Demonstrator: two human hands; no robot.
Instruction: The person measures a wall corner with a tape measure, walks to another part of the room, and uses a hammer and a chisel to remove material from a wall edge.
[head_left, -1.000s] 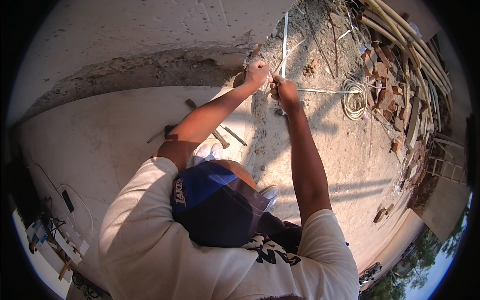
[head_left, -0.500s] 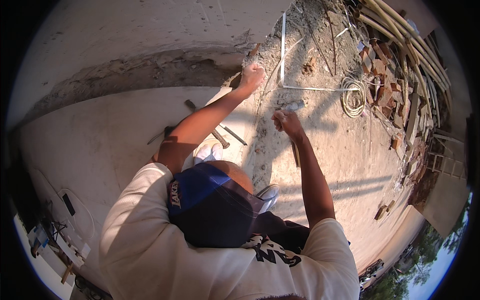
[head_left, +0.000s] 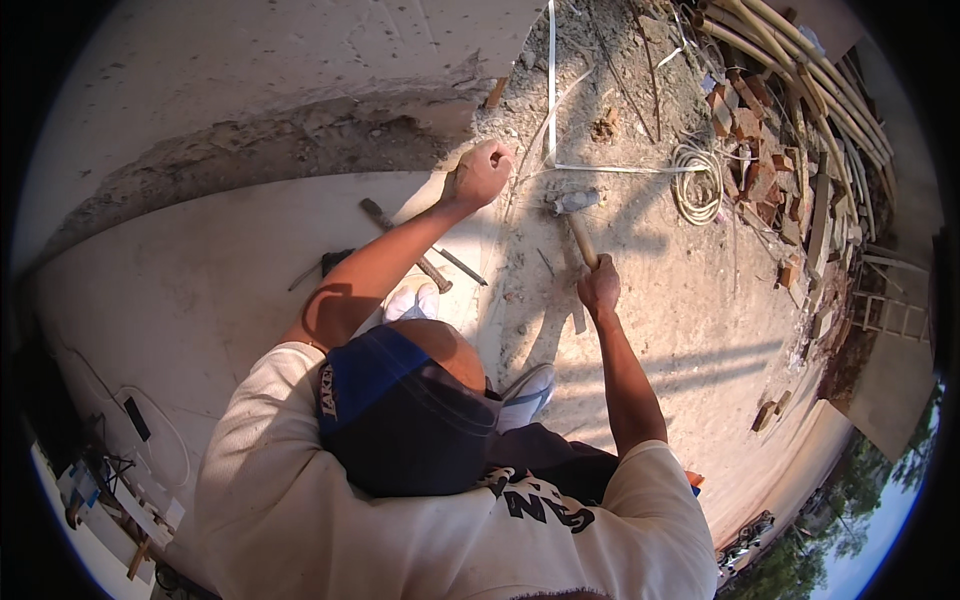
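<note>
My right hand (head_left: pixel 600 287) is closed around the wooden handle of a hammer (head_left: pixel 580 238). Its greyish, dusty head points away from me, over the rough ground. Farther left, my left hand (head_left: pixel 482 174) is curled into a fist beside the broken lower edge of the wall; whatever it may hold is hidden. Below my left forearm, a long tool with a dark head (head_left: pixel 405 244) lies on the pale floor. Next to it rests a thin dark rod (head_left: pixel 463 267).
The plastered wall (head_left: pixel 300 50) stands at the far left, its base chipped open. White strapping (head_left: pixel 552 90) runs along the ground to a coil of pale cable (head_left: pixel 698 185). Broken bricks (head_left: pixel 760 180) and long poles (head_left: pixel 800 60) are heaped at the far right.
My right hand has come nearer to me, and the hammer's handle now shows between hand and head. The left fist has shifted slightly left and nearer, and turned.
</note>
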